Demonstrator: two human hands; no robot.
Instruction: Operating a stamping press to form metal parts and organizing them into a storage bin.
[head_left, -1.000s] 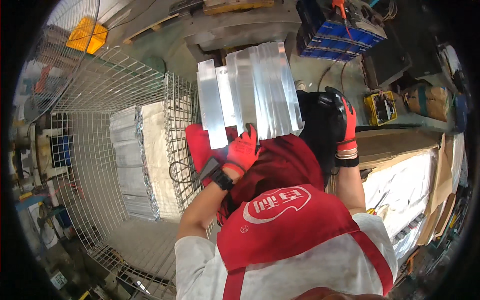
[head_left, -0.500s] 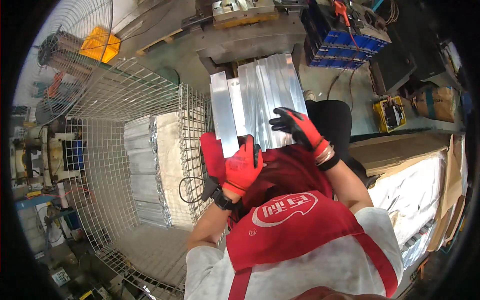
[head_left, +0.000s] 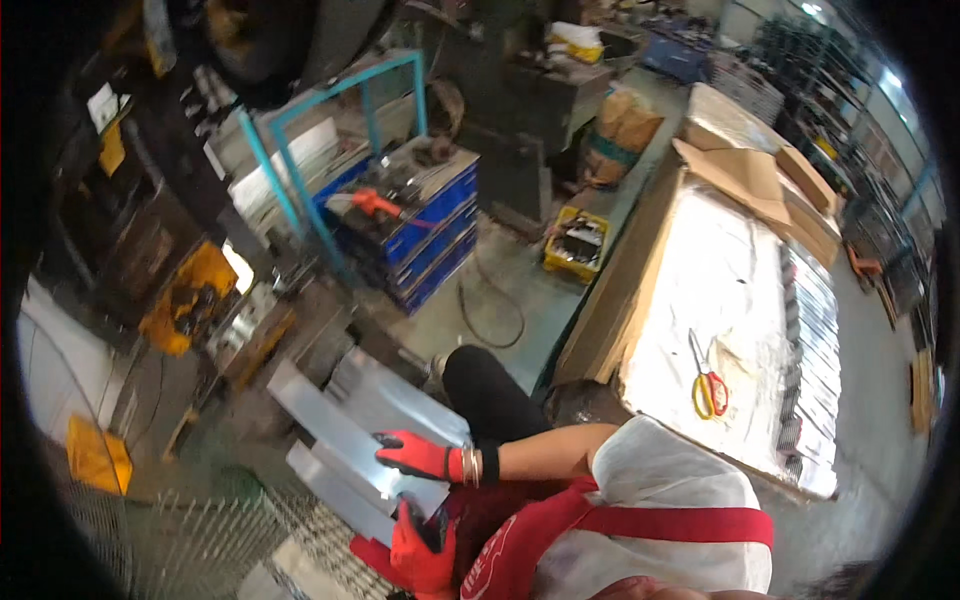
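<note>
I see the right hand (head_left: pixel 425 457), in a red glove with black fingertips, reaching across to a long flat metal strip (head_left: pixel 325 420). Its fingertips rest on the shiny face of that strip, near the low end. The left hand (head_left: pixel 422 550) wears a red and black glove too, and it is just beside the low ends of the metal, with its thumb up. The picture is a bit blurry there, so I cannot tell if either grip is pinched tight on the metal or only touching it.

The strips lie in front of the person, slanting away from the lap. One more strip (head_left: pixel 340 490) is on the left, and a pile of strips (head_left: pixel 400 400) is on the right, near the black knee (head_left: pixel 485 385). A wire cage (head_left: pixel 205 535) is at the lower left.

Farther off, I see blue crates (head_left: pixel 435 255) stacked up, with an orange tool (head_left: pixel 372 203) on top. A little yellow bin (head_left: pixel 566 267) sits on the floor. On the right, scissors (head_left: pixel 703 378) lie on a white sheet (head_left: pixel 690 280) in a big cardboard box (head_left: pixel 635 285).
</note>
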